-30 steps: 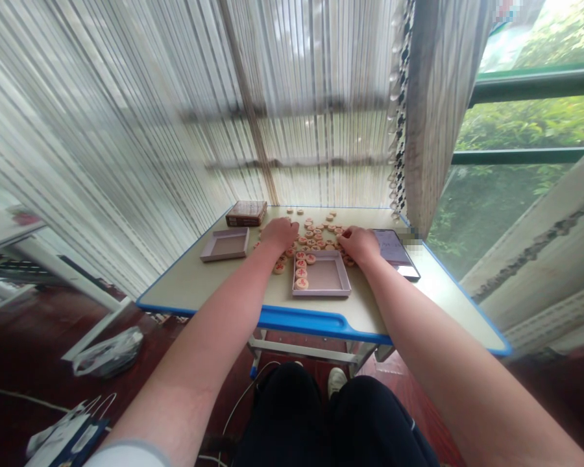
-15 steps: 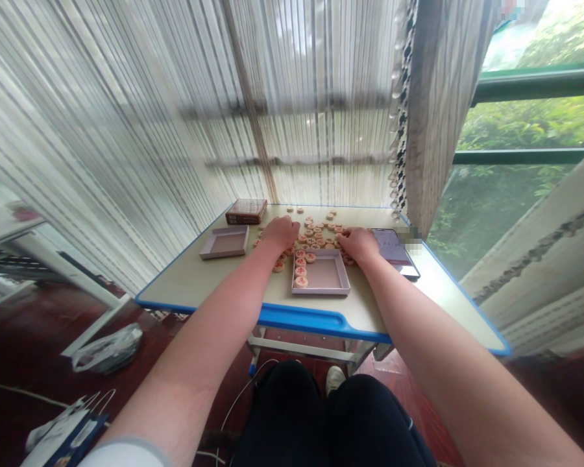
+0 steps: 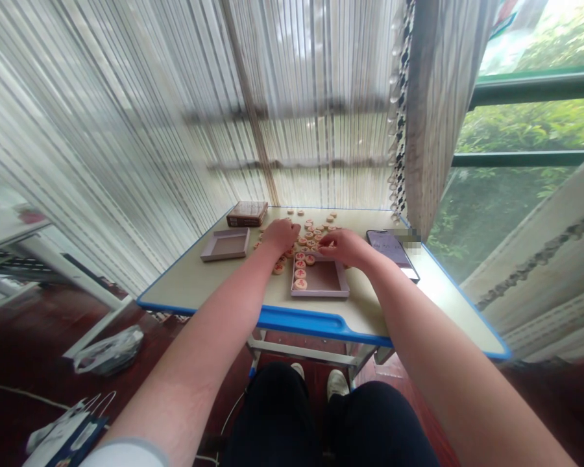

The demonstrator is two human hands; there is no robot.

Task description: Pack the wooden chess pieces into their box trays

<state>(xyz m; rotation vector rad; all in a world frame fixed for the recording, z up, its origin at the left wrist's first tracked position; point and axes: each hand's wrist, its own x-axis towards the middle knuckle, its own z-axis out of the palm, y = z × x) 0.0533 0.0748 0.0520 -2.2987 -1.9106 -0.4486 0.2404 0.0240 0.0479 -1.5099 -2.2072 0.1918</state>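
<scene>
Several round wooden chess pieces [image 3: 316,235] with red characters lie scattered on the desk. My left hand [image 3: 279,233] rests on the pieces at the pile's left side, fingers curled down over them. My right hand [image 3: 343,246] hovers over the far edge of a shallow grey box tray [image 3: 340,285], fingers bent in a pinch; what it holds is too small to make out. A few pieces [image 3: 300,269] sit in a column along the tray's left side.
A second grey tray [image 3: 226,244] lies at the left, a dark brown box [image 3: 246,213] behind it. A phone [image 3: 394,250] lies right of my right hand. The desk's blue front edge [image 3: 302,319] is near my knees. Curtains hang behind.
My right hand has moved left from beside the phone to over the tray's far edge. The phone is now fully uncovered. My left hand has stayed on the pieces.
</scene>
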